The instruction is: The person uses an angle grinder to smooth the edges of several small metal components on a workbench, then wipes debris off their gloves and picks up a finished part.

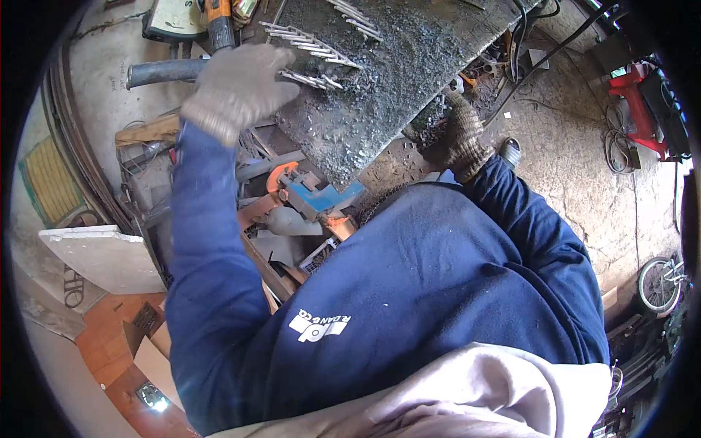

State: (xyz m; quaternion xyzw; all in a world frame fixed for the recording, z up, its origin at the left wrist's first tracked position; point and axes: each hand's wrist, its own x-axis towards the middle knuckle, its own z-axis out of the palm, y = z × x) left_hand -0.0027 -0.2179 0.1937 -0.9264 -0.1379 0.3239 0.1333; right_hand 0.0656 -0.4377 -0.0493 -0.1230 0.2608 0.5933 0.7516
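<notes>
Left hand (237, 87): gloved, fingers curled at the counter's (394, 80) left edge, touching a row of metal rods (310, 79); whether it grips one I cannot tell.
Rods: thin, steel-grey, lying on the gritty counter top; more rows further up it.
Handling: judged stiff, light, slippery; pinch at near ends.
Axis: long axis runs along the counter, tips away from left hand.
Right hand (461, 139): gloved, closed, below the counter's right edge; grip unclear.

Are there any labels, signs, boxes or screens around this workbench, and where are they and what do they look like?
White printed logo: on the dark blue sweatshirt, slanted blocks with small lettering.
Cardboard box: lower left on the floor, brown, flaps open.
Pale round-cornered dial: top left, cream face, dark rim.
No signs visible.
</notes>
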